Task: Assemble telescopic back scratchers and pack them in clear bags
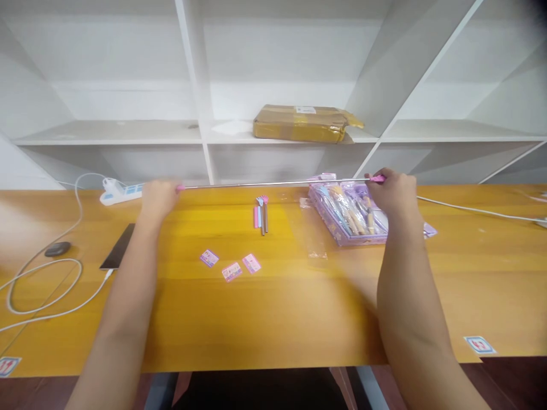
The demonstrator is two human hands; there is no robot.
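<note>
A telescopic back scratcher [273, 183] with a thin silver rod and pink ends is drawn out long, level above the table's back part. My left hand [160, 196] is closed around its pink left end. At the right, my right hand [394, 191] pinches the other pink end, above an open purple box [342, 239]. That box holds several wrapped pieces, some with claw-shaped heads. Below the rod lie small back scratchers [262, 216] with blue and pink claw heads, side by side. Three small printed cards [231, 271] rest nearer to me.
Clear plastic wrappers [316, 245] lie left of the box. At the left are a power strip [122, 195], a dark phone [118, 247] on a white cable [81, 307], and a black mouse-like object [57, 249]. A taped cardboard box [301, 124] sits on the white shelf [205, 134].
</note>
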